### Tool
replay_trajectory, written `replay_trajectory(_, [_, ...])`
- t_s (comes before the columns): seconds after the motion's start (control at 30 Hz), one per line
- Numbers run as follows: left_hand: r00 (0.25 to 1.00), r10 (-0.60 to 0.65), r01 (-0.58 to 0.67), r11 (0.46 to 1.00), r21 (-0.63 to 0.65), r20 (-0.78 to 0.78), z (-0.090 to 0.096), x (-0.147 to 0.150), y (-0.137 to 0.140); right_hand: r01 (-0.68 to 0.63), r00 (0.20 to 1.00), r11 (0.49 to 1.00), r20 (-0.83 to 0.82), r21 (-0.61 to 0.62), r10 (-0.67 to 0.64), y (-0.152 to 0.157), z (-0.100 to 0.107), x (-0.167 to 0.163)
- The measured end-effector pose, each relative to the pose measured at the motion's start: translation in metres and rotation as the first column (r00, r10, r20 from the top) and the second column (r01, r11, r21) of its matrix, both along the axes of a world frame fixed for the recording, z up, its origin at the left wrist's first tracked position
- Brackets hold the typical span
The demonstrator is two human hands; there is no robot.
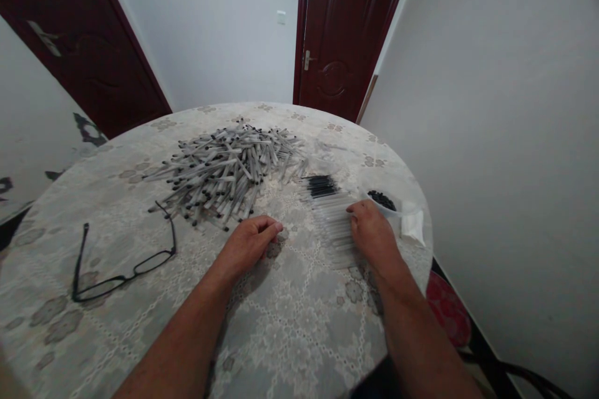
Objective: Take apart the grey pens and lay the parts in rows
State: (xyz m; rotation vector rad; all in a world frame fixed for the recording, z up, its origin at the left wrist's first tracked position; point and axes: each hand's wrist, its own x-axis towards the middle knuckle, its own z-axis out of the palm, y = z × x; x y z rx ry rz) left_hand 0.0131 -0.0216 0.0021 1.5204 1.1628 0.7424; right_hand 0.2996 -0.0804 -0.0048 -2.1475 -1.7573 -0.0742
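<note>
My left hand [253, 238] rests above the tablecloth just in front of a large pile of slim whitish tubes with black ends [219, 168]. Its thumb and forefinger are pressed together, and whatever may be between them is too small to make out. My right hand [373, 229] is closed in a pinch at the right edge of a row of clear thin tubes [330, 224]; what its fingertips hold is hidden. Behind that row lie several thin black pieces [321, 186] side by side. Small black pieces [382, 200] fill a shallow bowl just beyond my right hand.
A pair of black-framed glasses [133, 271] lies open on the left of the round table [299, 336]. Right of my right hand is a white packet [412, 227]. Clear plastic film [325, 151] lies behind the rows. A red round seat [447, 308] shows below the table's right edge.
</note>
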Motion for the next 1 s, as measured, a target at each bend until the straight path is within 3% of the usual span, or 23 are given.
replay_trajectory(0.17, [1.0, -0.006, 0.006, 1.0, 0.007, -0.027, -0.003, 0.0, 0.002, -0.007, 1.0, 1.0, -0.022, 0.02, 0.008, 0.005, -0.003, -0.001])
replay_trajectory(0.4, [0.997, 0.041, -0.041, 0.999, -0.003, 0.069, -0.004, 0.0, 0.0, -0.035, 0.999, 0.996, -0.013, 0.08, 0.036, 0.004, -0.007, -0.003])
replay_trajectory(0.6, [0.98, 0.194, -0.197, 0.972, 0.125, 0.035, -0.009, -0.004, 0.005, -0.111, 0.994, 0.986, 0.033, 0.124, 0.107, 0.003, -0.003, -0.022])
replay_trajectory(0.7, [0.953, 0.303, -0.302, 0.939, 0.163, 0.017, -0.01, -0.008, 0.009, -0.227, 0.973, 0.971, 0.055, 0.072, 0.224, 0.003, 0.006, -0.046])
replay_trajectory(0.83, [0.905, 0.421, -0.424, 0.888, 0.175, 0.058, -0.011, -0.012, 0.013, -0.407, 0.902, 0.907, 0.11, -0.105, 0.417, 0.012, 0.023, -0.088])
replay_trajectory(1.0, [0.77, 0.591, -0.624, 0.776, 0.091, 0.239, -0.012, -0.023, 0.02, -0.464, 0.859, 0.86, 0.13, -0.212, 0.495, 0.043, 0.033, -0.145])
